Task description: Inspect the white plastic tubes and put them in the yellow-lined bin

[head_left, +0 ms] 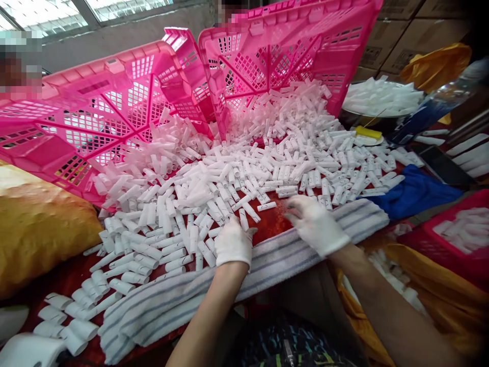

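Observation:
Many short white tubes [267,206] lie heaped on a red tabletop [269,229], several with dark marks on their sides. My left hand [234,242], in a white glove, rests at the near edge of the heap. Its fingertips point away from me among the tubes, and I cannot make out whether they grip one. To the right, my gloved right hand [317,224] hovers just over the red surface. Its fingers and thumb are apart, slightly blurred, with nothing visible between them. Under both wrists runs a rolled striped towel [275,267] along the table's front edge.
Two pink crates [126,109] stand tipped behind the heap, tubes spilling out. A yellow sack [42,224] bulges at left. On the right are a blue cloth [416,196], a plastic bottle [454,86], a heaped bowl [382,99] and a red basket [424,247].

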`<control>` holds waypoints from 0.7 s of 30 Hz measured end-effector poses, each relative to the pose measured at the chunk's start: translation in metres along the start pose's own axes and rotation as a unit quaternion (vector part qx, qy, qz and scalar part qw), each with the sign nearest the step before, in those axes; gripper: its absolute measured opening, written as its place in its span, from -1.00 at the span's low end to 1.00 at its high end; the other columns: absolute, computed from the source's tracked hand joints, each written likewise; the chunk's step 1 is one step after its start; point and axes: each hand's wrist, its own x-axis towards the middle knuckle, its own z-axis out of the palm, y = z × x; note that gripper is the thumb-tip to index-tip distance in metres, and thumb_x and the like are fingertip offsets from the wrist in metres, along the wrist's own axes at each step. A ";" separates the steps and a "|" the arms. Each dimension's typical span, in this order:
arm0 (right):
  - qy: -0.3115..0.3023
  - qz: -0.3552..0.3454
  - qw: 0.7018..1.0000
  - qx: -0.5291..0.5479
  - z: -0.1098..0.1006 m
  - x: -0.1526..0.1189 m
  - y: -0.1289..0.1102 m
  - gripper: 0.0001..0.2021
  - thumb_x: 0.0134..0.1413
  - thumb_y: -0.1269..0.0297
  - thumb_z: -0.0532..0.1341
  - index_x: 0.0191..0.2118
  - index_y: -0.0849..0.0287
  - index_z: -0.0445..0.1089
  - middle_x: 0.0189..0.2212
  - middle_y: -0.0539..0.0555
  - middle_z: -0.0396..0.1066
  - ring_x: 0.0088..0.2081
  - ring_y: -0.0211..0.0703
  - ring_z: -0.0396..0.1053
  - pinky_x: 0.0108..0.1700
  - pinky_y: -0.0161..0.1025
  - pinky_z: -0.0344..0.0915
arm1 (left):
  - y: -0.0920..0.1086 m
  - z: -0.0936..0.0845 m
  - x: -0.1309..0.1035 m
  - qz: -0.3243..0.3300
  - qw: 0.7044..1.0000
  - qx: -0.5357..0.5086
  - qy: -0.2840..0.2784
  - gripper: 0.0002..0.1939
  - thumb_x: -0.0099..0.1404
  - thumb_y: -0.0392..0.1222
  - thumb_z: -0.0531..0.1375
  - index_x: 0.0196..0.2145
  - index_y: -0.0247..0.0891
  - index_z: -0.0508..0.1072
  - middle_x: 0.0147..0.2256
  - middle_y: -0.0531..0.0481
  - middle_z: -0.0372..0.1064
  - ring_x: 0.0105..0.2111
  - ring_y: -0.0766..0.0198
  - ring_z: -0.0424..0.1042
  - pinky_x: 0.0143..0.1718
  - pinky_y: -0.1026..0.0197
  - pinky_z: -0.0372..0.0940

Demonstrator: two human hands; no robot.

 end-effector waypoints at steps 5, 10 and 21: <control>-0.137 -0.002 0.964 -0.226 0.052 0.049 -0.020 -0.76 0.10 0.35 0.13 -0.15 0.20 0.49 -0.21 0.32 0.46 -0.15 0.15 0.43 -0.10 0.00 0.31 | 0.003 0.005 -0.003 0.012 1.000 0.015 -0.010 -0.49 0.18 -0.17 0.25 0.07 -0.30 0.28 -0.21 -0.26 0.50 -0.20 -0.05 0.50 -0.18 0.03 0.29; -0.048 0.046 0.992 -0.111 0.051 0.035 0.011 -0.63 0.13 0.32 0.10 0.05 0.22 0.37 -0.10 0.27 0.47 -0.10 0.08 0.44 -0.01 -0.02 0.33 | -0.016 -0.009 0.007 0.002 0.980 -0.201 0.002 -0.62 0.26 -0.10 0.16 -0.01 -0.30 0.37 -0.21 -0.25 0.50 -0.24 0.03 0.49 -0.18 0.06 0.31; 0.045 0.057 0.977 0.201 0.041 0.023 0.014 -0.76 0.05 0.07 0.19 -0.23 0.10 0.30 -0.36 0.07 0.42 -0.37 -0.12 0.39 -0.22 -0.11 0.40 | -0.032 -0.046 0.031 0.030 0.964 -0.256 0.062 -0.45 0.26 0.03 0.17 0.17 -0.14 0.29 -0.29 -0.11 0.48 -0.39 0.21 0.44 -0.32 0.23 0.26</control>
